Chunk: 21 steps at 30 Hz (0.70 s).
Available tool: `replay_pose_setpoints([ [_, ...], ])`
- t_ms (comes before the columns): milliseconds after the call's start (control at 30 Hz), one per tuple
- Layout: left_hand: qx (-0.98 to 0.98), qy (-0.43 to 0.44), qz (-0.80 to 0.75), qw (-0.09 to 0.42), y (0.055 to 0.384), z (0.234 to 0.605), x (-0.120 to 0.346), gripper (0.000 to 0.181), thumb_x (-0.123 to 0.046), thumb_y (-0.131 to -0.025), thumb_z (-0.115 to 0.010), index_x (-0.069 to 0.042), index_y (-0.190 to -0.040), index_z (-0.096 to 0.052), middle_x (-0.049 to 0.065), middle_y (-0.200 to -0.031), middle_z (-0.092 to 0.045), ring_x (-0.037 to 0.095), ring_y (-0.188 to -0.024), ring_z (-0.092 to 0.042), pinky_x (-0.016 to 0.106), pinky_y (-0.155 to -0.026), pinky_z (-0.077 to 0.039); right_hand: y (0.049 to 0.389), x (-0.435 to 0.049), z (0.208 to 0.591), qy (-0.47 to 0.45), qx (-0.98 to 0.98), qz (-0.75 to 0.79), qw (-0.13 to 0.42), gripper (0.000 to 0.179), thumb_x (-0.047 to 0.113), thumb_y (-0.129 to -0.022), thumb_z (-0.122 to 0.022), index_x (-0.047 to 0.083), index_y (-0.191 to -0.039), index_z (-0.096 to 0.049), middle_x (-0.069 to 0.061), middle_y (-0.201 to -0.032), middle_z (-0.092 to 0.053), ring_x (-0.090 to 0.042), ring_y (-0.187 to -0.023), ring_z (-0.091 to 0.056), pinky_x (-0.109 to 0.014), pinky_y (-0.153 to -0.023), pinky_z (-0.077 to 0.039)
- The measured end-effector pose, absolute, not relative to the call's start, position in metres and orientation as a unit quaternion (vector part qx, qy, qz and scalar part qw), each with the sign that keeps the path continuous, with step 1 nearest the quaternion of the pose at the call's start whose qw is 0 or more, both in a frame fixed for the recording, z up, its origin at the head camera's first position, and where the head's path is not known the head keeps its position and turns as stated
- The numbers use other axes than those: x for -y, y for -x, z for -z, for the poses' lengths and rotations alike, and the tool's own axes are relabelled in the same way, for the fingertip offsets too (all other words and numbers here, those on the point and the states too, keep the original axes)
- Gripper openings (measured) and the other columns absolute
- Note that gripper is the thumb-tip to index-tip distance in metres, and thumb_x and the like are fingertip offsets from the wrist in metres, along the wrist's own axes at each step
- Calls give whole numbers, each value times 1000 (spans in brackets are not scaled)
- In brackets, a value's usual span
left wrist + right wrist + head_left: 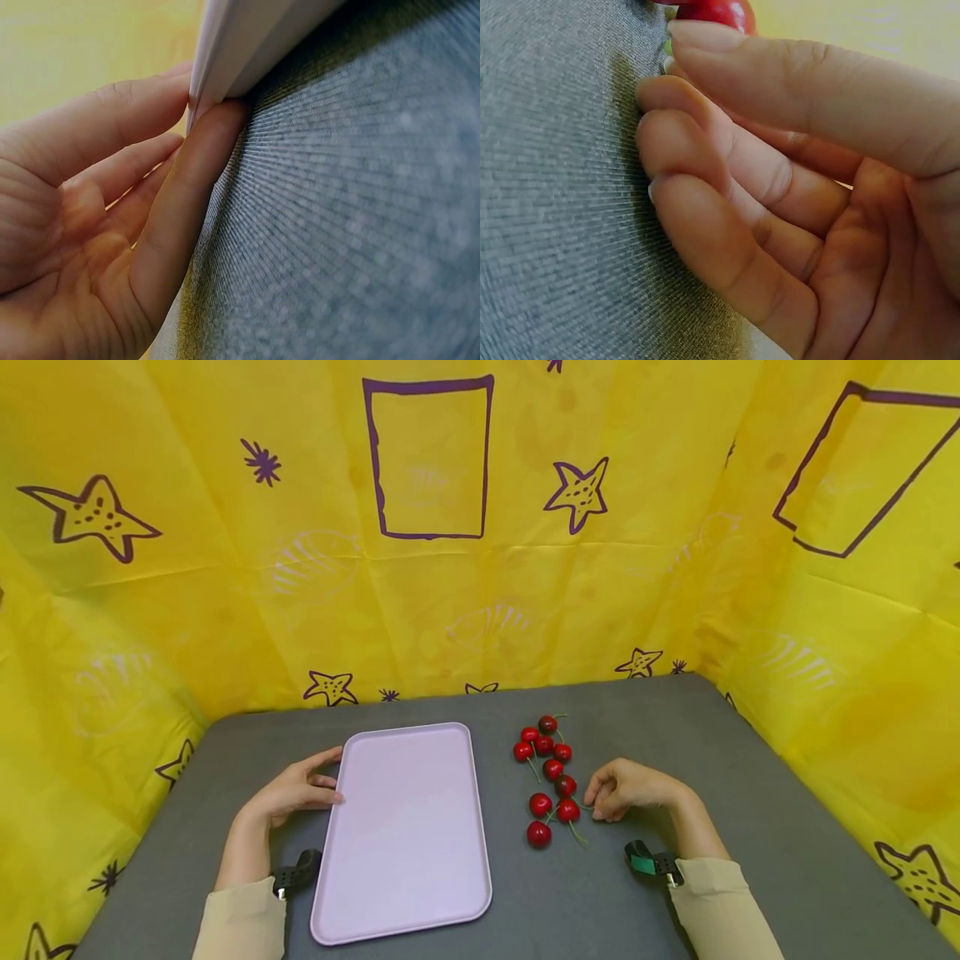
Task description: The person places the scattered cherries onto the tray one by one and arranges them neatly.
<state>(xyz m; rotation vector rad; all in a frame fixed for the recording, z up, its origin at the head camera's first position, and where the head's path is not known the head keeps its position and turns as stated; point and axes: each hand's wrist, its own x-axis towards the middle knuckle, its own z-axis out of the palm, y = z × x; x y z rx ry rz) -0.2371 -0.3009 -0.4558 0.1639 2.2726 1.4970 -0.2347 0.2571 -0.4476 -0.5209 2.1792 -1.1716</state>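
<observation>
A rectangular lilac tray (pixel 405 835) with rounded corners and a low rim lay left of centre on the grey table (pixel 555 902), its long sides running near to far and its flat inside fully in view. Ten red cherries (pixel 552 769) lay outside it, on the table to its right, most of them close together in a loose line from far to near, several with green stems.

The left hand (pixel 296 789) was at the tray's left edge, fingers slightly spread, their tips touching the rim. The right hand (pixel 630 783) was just right of the cherries, near the cluster's near half, its fingers bent inward and close together. A green stem (pixel 668 47) showed at its thumb and index tips; whether they pinched it, I could not tell. Yellow cloth (pixel 420 627) with purple starfish outlines hung behind the table.
</observation>
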Motion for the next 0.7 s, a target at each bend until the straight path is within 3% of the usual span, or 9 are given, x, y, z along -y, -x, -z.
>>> replay_pose_setpoints([
  [333, -819, -54, -531, 212, 238, 457, 301, 92, -12, -86, -75, -2, -157, -17, 27, -125, -57, 8, -93, -62, 27, -85, -61, 234, -255, 447, 191, -825, 446, 290, 21, 8, -83, -74, -7, -96, -68, -7, -76, -73, -9, -63, -65, -26, -59, -57],
  [700, -823, -49, -525, 213, 237, 455, 300, 93, -13, -86, -75, -2, -157, -17, 30, -131, -53, 10, -97, -61, 28, -86, -61, 237, -262, 452, 171, -859, 431, 218, 13, 11, -84, -74, 0, -88, -73, -4, -75, -68, -13, -63, -63, -28, -60, -58],
])
